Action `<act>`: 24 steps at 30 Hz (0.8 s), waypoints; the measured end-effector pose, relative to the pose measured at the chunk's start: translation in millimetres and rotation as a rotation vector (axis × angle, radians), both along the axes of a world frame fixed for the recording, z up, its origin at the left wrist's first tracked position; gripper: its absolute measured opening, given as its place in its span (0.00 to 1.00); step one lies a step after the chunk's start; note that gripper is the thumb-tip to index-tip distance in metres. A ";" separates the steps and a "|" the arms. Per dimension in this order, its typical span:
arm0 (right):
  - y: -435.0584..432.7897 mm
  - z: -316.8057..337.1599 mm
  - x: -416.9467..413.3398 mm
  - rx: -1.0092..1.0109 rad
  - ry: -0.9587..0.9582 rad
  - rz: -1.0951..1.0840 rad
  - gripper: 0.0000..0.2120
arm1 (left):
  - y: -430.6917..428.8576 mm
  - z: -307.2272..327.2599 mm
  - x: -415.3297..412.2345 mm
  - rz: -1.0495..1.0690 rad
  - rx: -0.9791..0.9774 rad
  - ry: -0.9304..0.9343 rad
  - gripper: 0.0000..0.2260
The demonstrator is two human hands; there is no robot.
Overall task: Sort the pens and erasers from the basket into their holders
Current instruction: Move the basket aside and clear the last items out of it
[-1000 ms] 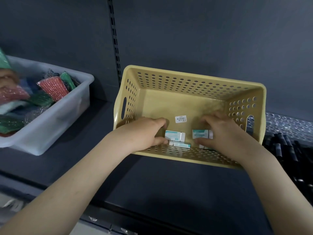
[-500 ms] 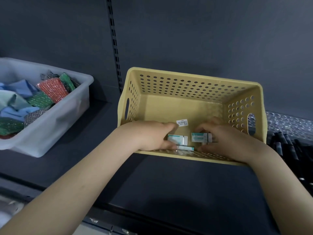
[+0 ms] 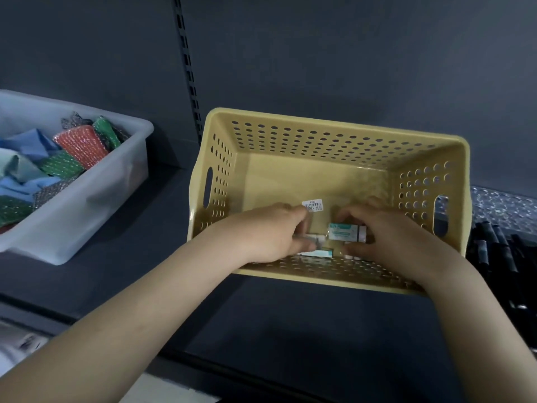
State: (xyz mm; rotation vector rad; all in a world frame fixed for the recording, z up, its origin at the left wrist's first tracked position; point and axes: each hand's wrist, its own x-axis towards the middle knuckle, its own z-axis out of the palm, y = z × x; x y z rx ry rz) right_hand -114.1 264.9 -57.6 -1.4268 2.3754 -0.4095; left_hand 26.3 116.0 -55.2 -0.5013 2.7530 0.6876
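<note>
Right hand (image 3: 389, 239) grips teal eraser (image 3: 344, 232); left hand (image 3: 270, 231) pinches second eraser (image 3: 315, 237).

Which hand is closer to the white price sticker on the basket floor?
Left. The left hand has its fingers right beside the sticker, just below and left of it. The right hand is farther off to the sticker's right, gripping an eraser.

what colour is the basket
The basket is pale yellow, seen in the head view.
</note>
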 end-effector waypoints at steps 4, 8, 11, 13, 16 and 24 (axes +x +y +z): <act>2.3 1.0 1.9 -0.036 -0.003 -0.013 0.19 | -1.7 -1.4 1.7 -0.037 0.049 0.082 0.09; 2.2 -1.7 -4.1 -0.029 0.022 -0.030 0.22 | -5.6 -0.6 -2.2 -0.028 0.061 0.050 0.15; 1.5 -3.0 -9.5 -0.018 0.003 -0.023 0.21 | -5.9 -2.8 -9.2 -0.064 0.033 0.050 0.18; 1.2 -5.6 -11.9 -0.026 -0.019 -0.003 0.21 | -6.2 -5.7 -13.6 -0.068 0.029 0.059 0.16; 1.0 -7.1 -15.1 -0.038 -0.030 0.000 0.19 | -8.4 -8.3 -17.5 -0.044 0.049 0.090 0.12; -0.2 -5.8 -21.9 -0.041 -0.099 -0.012 0.20 | -11.9 -9.4 -20.0 0.008 0.062 0.123 0.09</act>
